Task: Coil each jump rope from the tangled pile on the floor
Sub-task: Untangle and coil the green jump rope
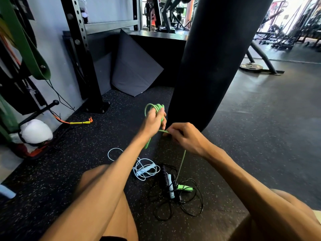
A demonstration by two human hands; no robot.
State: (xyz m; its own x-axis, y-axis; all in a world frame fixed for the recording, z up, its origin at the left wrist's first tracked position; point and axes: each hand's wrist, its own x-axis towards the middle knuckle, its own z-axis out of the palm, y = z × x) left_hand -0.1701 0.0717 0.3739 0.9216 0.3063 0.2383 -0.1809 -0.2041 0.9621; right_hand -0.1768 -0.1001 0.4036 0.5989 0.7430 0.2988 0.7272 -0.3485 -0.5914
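My left hand (155, 121) is closed around several loops of a green jump rope (155, 106), held up above the floor, with one green handle hanging below the wrist. My right hand (185, 136) pinches the same rope's free strand just right of the coil. That strand runs down to the second green handle (185, 187) lying on the floor. Beside it lies a black jump rope (191, 206) in loose tangled loops, and left of that a pale blue jump rope (145, 168) with its handles, partly hidden by my left forearm.
A black punching bag (213, 58) hangs just behind my hands. A black steel rack post (86, 58) and a grey folded mat (133, 66) stand at the back left. A yellow and orange rope handle (79, 122) lies by the wall. My bare knees frame the pile.
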